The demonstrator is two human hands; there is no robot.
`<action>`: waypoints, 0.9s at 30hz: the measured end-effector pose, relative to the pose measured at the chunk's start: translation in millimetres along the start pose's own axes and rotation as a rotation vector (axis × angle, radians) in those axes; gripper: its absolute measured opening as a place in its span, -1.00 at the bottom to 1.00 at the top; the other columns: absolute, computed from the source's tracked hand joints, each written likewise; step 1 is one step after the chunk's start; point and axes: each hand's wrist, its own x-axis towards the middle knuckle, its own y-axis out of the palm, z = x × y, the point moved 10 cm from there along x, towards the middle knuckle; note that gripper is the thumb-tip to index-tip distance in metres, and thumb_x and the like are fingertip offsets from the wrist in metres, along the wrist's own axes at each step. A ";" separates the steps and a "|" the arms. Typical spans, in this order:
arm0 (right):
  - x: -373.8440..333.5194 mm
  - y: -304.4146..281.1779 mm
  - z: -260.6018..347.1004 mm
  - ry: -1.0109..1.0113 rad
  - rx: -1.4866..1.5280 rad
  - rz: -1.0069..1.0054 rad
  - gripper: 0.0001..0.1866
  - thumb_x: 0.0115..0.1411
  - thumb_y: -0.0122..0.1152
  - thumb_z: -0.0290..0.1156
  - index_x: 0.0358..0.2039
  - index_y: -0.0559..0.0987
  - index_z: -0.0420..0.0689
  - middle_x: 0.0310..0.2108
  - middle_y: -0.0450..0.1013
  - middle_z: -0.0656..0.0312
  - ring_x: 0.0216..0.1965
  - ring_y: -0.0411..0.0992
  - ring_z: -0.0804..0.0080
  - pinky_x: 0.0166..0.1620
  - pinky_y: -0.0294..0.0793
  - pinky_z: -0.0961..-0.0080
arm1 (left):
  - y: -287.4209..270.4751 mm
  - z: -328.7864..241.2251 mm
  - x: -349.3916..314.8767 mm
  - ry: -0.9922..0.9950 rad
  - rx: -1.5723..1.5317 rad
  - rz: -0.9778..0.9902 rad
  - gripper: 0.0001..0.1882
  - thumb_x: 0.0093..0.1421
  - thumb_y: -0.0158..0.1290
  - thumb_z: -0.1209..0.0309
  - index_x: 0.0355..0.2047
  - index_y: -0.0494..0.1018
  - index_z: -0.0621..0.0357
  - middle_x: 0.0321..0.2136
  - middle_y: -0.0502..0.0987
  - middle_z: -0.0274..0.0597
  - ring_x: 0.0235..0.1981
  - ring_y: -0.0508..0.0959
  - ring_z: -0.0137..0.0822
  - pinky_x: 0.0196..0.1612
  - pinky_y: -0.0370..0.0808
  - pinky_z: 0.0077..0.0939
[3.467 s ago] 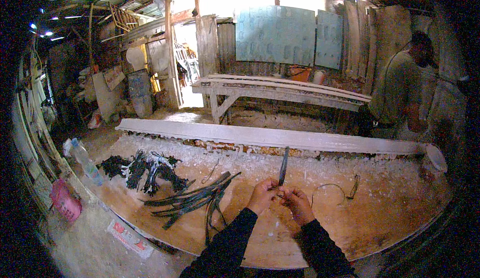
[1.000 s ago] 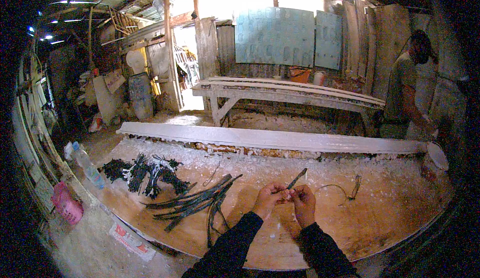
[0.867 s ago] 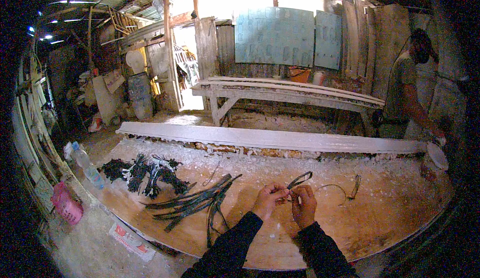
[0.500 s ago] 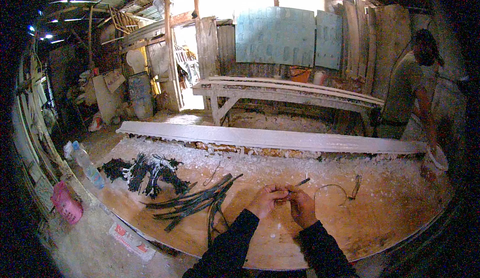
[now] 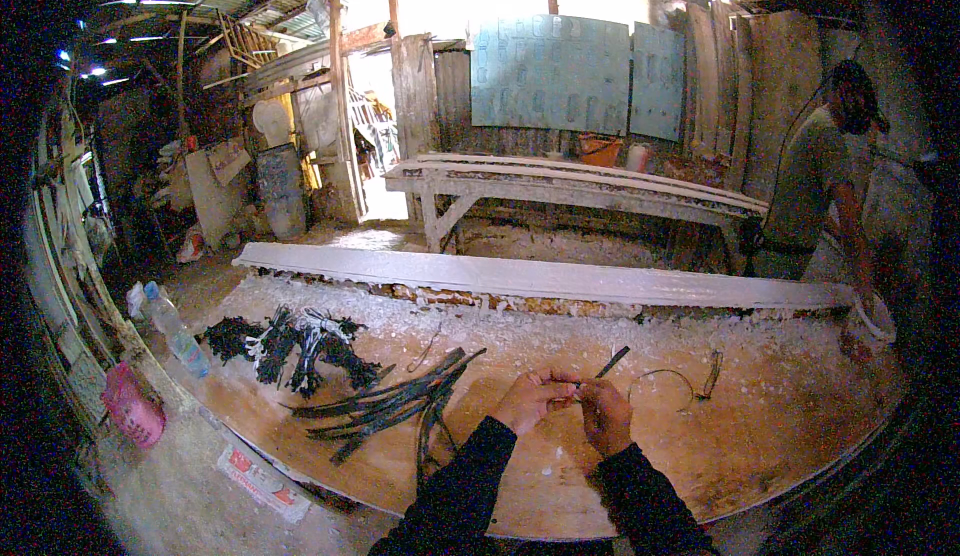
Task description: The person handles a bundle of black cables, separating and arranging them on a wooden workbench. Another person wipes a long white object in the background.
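Observation:
My left hand point(image 5: 534, 402) and my right hand point(image 5: 606, 418) meet over the wooden tabletop, fingers pinched together. Between them is a thin dark strip point(image 5: 613, 361), whose free end sticks out above the right hand; the rest of it is hidden by the fingers. To the left of my hands lies a loose pile of long black strips point(image 5: 385, 406). Farther left are several bundles of short black ties point(image 5: 310, 348), some with pale strands among them. A thin bent wire or cord point(image 5: 668, 373) lies to the right of my right hand.
A long white plaster-coated beam point(image 5: 540, 279) runs along the table's far side. Behind it stands a bench point(image 5: 570, 191) bearing long white strips. A water bottle point(image 5: 176, 331) and a pink bag point(image 5: 133, 406) are at the left. At the right, a person point(image 5: 815, 166) reaches toward a white bucket point(image 5: 873, 318).
More of the dark strip now shows above my right hand, its tip reaching farther up and right. My hands have shifted only slightly.

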 end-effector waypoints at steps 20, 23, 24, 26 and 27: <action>3.8 2.9 -5.8 0.081 -0.155 0.091 -0.92 -0.03 0.04 -0.57 -0.46 0.42 -0.15 -0.51 0.38 0.07 -0.48 0.38 0.13 -0.47 0.37 0.38 | -10.9 -14.6 3.3 0.354 0.469 -0.257 -0.87 0.01 0.02 0.53 -0.39 0.43 0.28 -0.47 0.50 -0.25 -0.49 0.49 -0.47 -0.46 0.48 -0.65; 4.2 6.5 -2.5 0.024 -0.187 0.131 -0.96 0.00 0.04 -0.55 -0.47 0.42 -0.17 -0.53 0.37 0.08 -0.50 0.38 0.15 -0.48 0.36 0.40 | -5.2 -19.2 -1.1 0.447 0.408 -0.245 -0.85 0.01 0.02 0.53 -0.36 0.41 0.25 -0.47 0.49 -0.27 -0.49 0.49 -0.47 -0.46 0.48 -0.65; 4.3 2.2 -3.8 0.036 -0.142 0.080 -0.97 0.00 0.04 -0.54 -0.48 0.41 -0.18 -0.54 0.37 0.09 -0.51 0.38 0.20 -0.48 0.36 0.42 | -3.3 -21.7 -2.5 0.465 0.416 -0.242 -0.84 0.01 0.01 0.53 -0.34 0.40 0.24 -0.47 0.49 -0.26 -0.49 0.49 -0.47 -0.46 0.48 -0.66; 2.9 -2.3 -8.2 0.066 -0.069 0.003 -0.95 0.02 0.05 -0.51 -0.49 0.40 -0.20 -0.55 0.36 0.12 -0.52 0.38 0.28 -0.47 0.36 0.47 | 1.0 -26.2 -4.9 0.476 0.481 -0.240 -0.82 0.01 0.00 0.53 -0.32 0.39 0.21 -0.46 0.49 -0.25 -0.47 0.49 -0.48 -0.45 0.48 -0.65; 1.0 -2.1 -17.4 0.147 -0.008 -0.013 -0.94 0.03 0.05 -0.50 -0.50 0.40 -0.21 -0.56 0.36 0.15 -0.52 0.37 0.34 -0.47 0.36 0.49 | 3.1 -27.9 -6.1 0.467 0.539 -0.240 -0.81 0.01 0.00 0.53 -0.31 0.38 0.20 -0.45 0.49 -0.24 -0.46 0.49 -0.48 -0.45 0.48 -0.64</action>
